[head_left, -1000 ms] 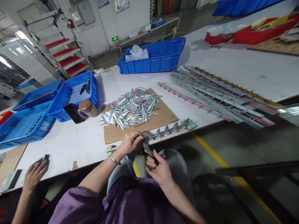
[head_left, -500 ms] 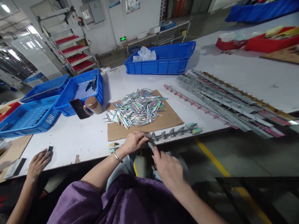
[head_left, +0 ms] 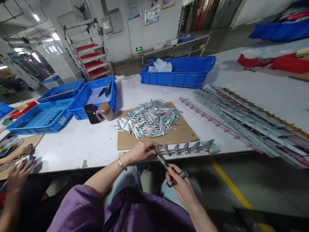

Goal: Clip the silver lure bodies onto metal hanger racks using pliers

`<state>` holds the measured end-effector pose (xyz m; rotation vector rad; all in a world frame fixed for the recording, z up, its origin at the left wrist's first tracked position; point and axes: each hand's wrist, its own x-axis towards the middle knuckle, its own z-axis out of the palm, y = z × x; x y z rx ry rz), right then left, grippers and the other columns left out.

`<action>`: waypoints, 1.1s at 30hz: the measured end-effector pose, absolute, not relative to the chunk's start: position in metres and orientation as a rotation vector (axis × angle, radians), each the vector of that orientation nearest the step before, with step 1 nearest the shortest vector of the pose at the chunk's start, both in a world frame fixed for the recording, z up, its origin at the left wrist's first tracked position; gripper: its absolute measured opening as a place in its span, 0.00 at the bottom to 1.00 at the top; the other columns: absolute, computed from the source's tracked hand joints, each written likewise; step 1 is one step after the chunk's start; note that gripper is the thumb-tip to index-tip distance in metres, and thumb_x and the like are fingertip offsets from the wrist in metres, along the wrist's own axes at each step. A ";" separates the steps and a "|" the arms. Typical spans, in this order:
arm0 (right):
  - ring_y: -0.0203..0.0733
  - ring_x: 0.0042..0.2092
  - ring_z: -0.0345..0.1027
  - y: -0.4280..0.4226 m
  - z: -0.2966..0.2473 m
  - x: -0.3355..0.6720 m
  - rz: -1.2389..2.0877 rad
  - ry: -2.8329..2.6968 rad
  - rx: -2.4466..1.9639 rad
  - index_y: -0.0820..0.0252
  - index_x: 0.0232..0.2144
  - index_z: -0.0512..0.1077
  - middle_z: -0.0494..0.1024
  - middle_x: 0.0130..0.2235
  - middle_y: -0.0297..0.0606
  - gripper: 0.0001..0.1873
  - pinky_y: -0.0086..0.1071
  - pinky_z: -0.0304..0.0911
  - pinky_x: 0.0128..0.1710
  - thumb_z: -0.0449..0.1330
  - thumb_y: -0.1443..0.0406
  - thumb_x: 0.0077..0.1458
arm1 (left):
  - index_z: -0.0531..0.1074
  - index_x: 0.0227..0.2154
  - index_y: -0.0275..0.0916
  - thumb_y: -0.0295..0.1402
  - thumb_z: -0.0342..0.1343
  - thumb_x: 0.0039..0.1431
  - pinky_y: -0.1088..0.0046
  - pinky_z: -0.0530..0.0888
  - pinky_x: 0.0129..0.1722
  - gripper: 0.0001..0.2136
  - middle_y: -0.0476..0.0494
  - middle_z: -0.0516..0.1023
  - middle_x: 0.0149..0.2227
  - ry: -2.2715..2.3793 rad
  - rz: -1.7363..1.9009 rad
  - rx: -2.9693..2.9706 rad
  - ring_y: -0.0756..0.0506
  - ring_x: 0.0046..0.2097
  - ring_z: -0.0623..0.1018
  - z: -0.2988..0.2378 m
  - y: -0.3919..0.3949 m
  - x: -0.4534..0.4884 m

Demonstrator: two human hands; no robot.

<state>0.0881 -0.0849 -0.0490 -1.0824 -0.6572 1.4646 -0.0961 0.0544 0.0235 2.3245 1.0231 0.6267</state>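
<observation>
My left hand (head_left: 141, 151) is closed, fingertips pinched together near the left part of a metal strip (head_left: 182, 150) at the table edge. What lies between those fingers is hidden. Grey leaf-shaped pieces (head_left: 186, 145) stand along the strip, and a green-yellow block (head_left: 213, 150) sits by its right end. My right hand (head_left: 180, 182) grips a grey metal hand tool (head_left: 163, 161) with a round hollow end, its tip close to my left fingertips. Beyond my hands, a heap of shiny silver lure-shaped pieces (head_left: 151, 117) rests on a cardboard sheet (head_left: 185, 130).
A cup (head_left: 106, 111) and a phone (head_left: 91, 114) stand left of the heap beside blue crates (head_left: 72, 111). A large blue bin (head_left: 177, 77) is behind. Long metal strips (head_left: 241, 116) lie at right. A co-worker's hands (head_left: 20, 167) are at far left.
The view has swung, so the table sits lower and further right. The tool in my right hand has turned, and its round end now shows. The co-worker's hand has moved left.
</observation>
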 end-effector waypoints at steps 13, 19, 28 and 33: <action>0.35 0.24 0.63 -0.118 -0.058 0.068 1.298 -0.779 -1.230 0.57 0.43 0.73 0.73 0.23 0.30 0.25 0.30 0.59 0.26 0.65 0.44 0.55 | 0.71 0.31 0.37 0.20 0.61 0.46 0.69 0.74 0.35 0.10 0.40 0.80 0.27 1.797 0.419 1.873 0.39 0.34 0.81 0.045 0.110 -0.129; 0.30 0.23 0.61 -0.111 -0.044 0.051 1.441 -0.467 -1.082 0.58 0.37 0.73 0.72 0.22 0.28 0.26 0.24 0.55 0.22 0.73 0.46 0.46 | 0.67 0.20 0.38 0.26 0.61 0.49 0.79 0.63 0.18 0.09 0.52 0.68 0.14 1.599 0.431 1.522 0.52 0.16 0.67 0.049 0.105 -0.156; 0.27 0.22 0.55 -0.090 -0.036 0.034 1.842 -0.021 -0.682 0.59 0.40 0.74 0.65 0.23 0.23 0.25 0.22 0.54 0.20 0.74 0.50 0.46 | 0.62 0.26 0.39 0.36 0.68 0.44 0.81 0.62 0.19 0.17 0.55 0.69 0.19 0.989 0.854 1.114 0.55 0.19 0.66 0.037 0.079 -0.144; 0.41 0.30 0.72 -0.092 -0.051 0.016 0.969 -0.957 -1.345 0.56 0.49 0.71 0.77 0.30 0.35 0.17 0.32 0.65 0.30 0.59 0.53 0.63 | 0.66 0.36 0.39 0.41 0.70 0.50 0.76 0.71 0.26 0.20 0.52 0.75 0.28 0.848 1.020 1.139 0.51 0.27 0.75 0.019 0.059 -0.121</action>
